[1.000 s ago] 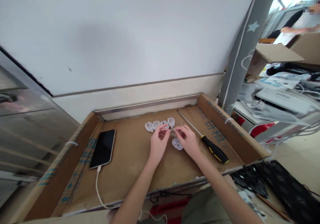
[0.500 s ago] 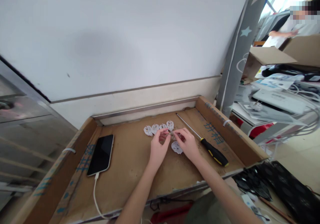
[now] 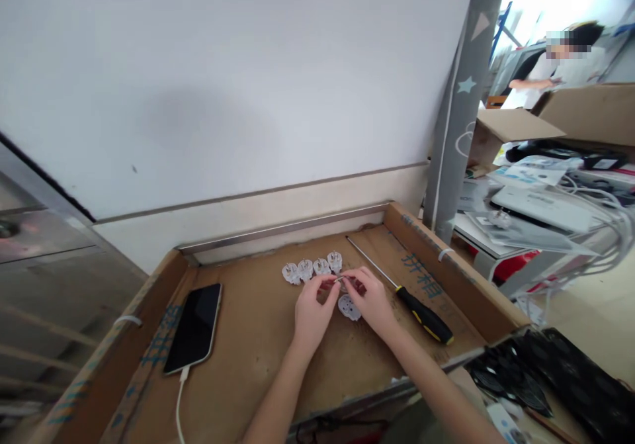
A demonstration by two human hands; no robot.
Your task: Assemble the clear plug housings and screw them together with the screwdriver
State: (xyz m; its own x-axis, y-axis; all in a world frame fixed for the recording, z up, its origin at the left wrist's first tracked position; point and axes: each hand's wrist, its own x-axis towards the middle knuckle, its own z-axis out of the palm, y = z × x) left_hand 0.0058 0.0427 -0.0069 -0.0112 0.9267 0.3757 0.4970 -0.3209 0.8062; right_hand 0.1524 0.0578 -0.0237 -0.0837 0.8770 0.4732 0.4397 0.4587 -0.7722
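Observation:
My left hand (image 3: pixel 314 305) and my right hand (image 3: pixel 366 296) meet above the cardboard tray (image 3: pixel 238 364), fingertips pinched together. Between them is a small, thin metallic piece (image 3: pixel 339 278), too small to name; both hands appear to grip it. Just below the fingertips lies a white plug part (image 3: pixel 349 307) with holes in its face. Behind my hands several white plug adapters (image 3: pixel 305 270) stand in a row with their pins up. A black and yellow screwdriver (image 3: pixel 424 315) rests to the right of my right hand, its shaft pointing away from me.
A phone (image 3: pixel 194 328) with a white cable lies on the tray's left side. Cardboard walls edge the tray, with a white panel (image 3: pixel 248 100) behind. On the right are a grey post (image 3: pixel 459 100), a cluttered table (image 3: pixel 540 209), an open box (image 3: pixel 585 113) and a person farther back.
The camera view has shifted, so the tray and hands sit slightly lower in the picture. My hands remain together at nearly the same place, fingers slightly shifted around the small piece.

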